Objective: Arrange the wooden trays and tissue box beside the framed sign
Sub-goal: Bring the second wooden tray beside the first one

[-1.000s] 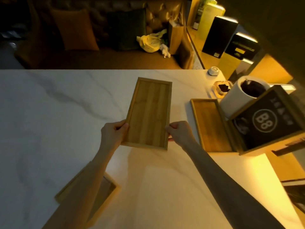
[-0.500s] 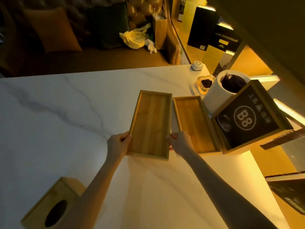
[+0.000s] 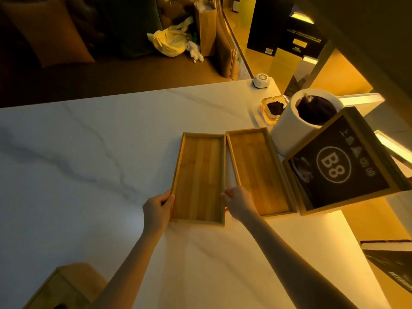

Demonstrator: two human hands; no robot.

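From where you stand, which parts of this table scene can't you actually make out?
- Tissue box: head view, cut off by the bottom edge and partly behind the left forearm.
- Right tray: near corner hidden by the right hand.
- Framed sign: the small writing beside B8 is too small to read.
- White cylinder: dark contents too dim to identify.
- Book: cut off by the right edge.

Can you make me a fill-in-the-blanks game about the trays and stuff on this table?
1. Both hands hold the near end of the ____ wooden tray, the one farther from the framed sign.
2. The number of wooden trays lying flat on the table is ____.
3. The big letter and number on the framed sign read ____.
4. The tissue box sits at the near ____ corner of the view.

Missing words: left; two; B8; left
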